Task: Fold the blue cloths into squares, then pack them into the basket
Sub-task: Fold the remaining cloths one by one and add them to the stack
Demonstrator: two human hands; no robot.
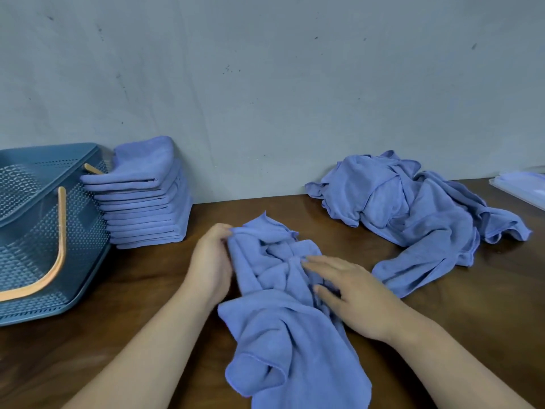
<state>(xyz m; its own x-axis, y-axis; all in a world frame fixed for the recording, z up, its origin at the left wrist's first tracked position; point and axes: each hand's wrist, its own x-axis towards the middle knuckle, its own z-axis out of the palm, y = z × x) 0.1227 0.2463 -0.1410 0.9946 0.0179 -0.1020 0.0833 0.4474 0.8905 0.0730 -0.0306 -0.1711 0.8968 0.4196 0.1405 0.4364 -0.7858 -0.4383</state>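
Two hands of mine are on 1 crumpled blue cloth point(274, 314). L hand point(211, 261): fingers curled round the cloth's far left bit, gripping it. R hand point(354, 296): fingers straight & close together, lying flat on top of the cloth, not gripping.

That cloth is all bunched up, not folded yet. It lies on the table point(88, 343) by the middle of the near edge, & its near end runs out of view at the bottom.

At the back edge on the left is a stack of folded cloths point(144, 199), neat squares, leaning on the wall point(265, 84). Just beside it, at the left edge, sits the basket point(38, 255), dark blue w/ lots of little holes. Its orange handle point(60, 231) hangs down the side.

Toward the back edge on the right is a pile of loose cloths point(413, 208), messy, up near the wall. One bit of it trails toward the near edge & ends close to my R hand.

At the back right corner is a clear flat thing point(522, 187), cut off by the view, can't tell what it is.
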